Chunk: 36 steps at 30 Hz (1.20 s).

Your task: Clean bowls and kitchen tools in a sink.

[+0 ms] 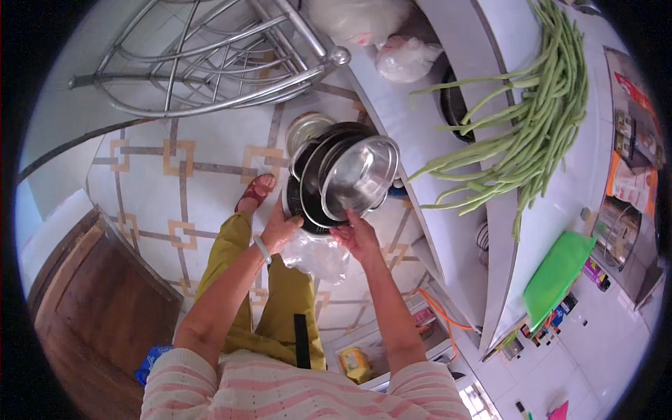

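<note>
A nested stack of dark pans (313, 184) is held out in front of me above the tiled floor. On top of it lies a shiny steel bowl (362, 173), tilted within the stack. My left hand (282, 229) grips the stack's near left edge, the thumb over the rim. At the near right edge, my right hand (358, 237) has its fingers on the rims of the pans and bowl. A clear plastic bag (317, 257) hangs just below, between my wrists. Behind the stack shows a round metal lid or pot (308, 128), partly covered.
A tubular steel rack (210, 79) stands at the far left. Long green beans (541, 115) overhang the white counter (564, 205) edge on the right, near a green plastic tray (559, 278). White plastic bags (407, 58) fill the shelf beneath. A wooden furniture piece (110, 315) is at lower left.
</note>
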### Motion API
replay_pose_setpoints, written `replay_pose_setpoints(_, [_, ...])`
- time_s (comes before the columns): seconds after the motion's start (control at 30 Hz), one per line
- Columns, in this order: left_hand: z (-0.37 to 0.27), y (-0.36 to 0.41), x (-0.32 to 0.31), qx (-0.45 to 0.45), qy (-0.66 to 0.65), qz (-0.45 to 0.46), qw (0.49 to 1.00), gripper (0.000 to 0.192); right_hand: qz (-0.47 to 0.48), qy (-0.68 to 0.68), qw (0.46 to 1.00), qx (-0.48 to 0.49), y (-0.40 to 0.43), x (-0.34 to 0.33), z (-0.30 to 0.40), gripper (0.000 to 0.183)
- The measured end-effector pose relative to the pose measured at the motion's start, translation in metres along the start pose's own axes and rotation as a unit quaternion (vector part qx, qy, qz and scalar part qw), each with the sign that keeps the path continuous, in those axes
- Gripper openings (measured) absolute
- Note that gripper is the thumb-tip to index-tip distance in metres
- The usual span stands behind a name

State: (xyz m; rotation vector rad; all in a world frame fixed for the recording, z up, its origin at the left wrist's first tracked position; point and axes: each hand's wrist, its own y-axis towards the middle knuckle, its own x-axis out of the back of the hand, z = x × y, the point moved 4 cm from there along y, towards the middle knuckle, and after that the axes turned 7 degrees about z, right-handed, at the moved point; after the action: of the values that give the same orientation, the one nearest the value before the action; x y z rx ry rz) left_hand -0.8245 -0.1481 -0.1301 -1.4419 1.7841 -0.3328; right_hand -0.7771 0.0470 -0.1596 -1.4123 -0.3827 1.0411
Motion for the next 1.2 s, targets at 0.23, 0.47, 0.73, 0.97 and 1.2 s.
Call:
replay_pose_setpoints(0.23, [-0.012, 0.033, -0.018, -0.014, -0.036, 0.025, 0.999, 0.078, 0.079, 0.149, 0.98, 0.102, 0.003, 0.016, 0.013, 0.025])
replay_pose_setpoints(0.47, [0.005, 0.071, -0.044, -0.024, -0.014, 0.018, 0.999, 0.073, 0.065, 0.143, 0.969, 0.189, -0.007, 0.033, 0.053, 0.026])
replay_pose_setpoints(0.73, [0.0, 0.083, -0.025, 0.017, 0.022, -0.009, 1.0, 0.059, 0.043, 0.089, 0.906, 0.411, -0.002, 0.039, 0.206, 0.021])
replay_pose_setpoints(0.97, [-0.047, 0.023, -0.006, 0.095, 0.052, -0.008, 0.994, 0.043, 0.026, -0.122, 0.904, 0.409, 0.01, 0.049, 0.257, 0.02])
replay_pose_setpoints(1.2, [-0.073, -0.019, 0.006, 0.112, 0.105, 0.013, 0.988, 0.054, -0.023, -0.352, 0.841, 0.409, 0.063, 0.036, 0.342, 0.021])
